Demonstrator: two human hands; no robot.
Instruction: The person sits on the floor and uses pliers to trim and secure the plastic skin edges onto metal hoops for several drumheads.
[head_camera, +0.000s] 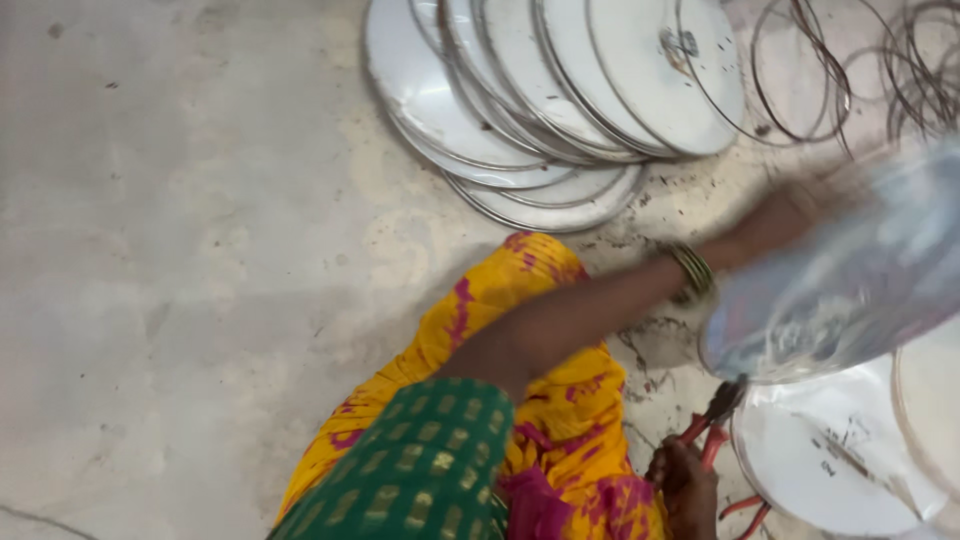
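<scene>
Bare concrete floor (180, 250) beneath us: our left hand (800, 215) grips the blurred metal disc (850, 290); our right hand (685, 485) clasps red-handled pliers (712, 415). Keep the disc steady near the pliers.

The person wears a short green sleeve (425, 470) on the upper arm. It has rows of little gold squares all over it, like a checker pattern. The sleeve ends above the elbow, and the arm below it is bare. Lower down, the person wears a bright yellow cloth (520, 330) with big pink blotches on it. The cloth is loose and has soft folds. One wrist has a few thin bangles (692, 270) close together. They look gold and dark green. The hands are bare, with no gloves.
</scene>
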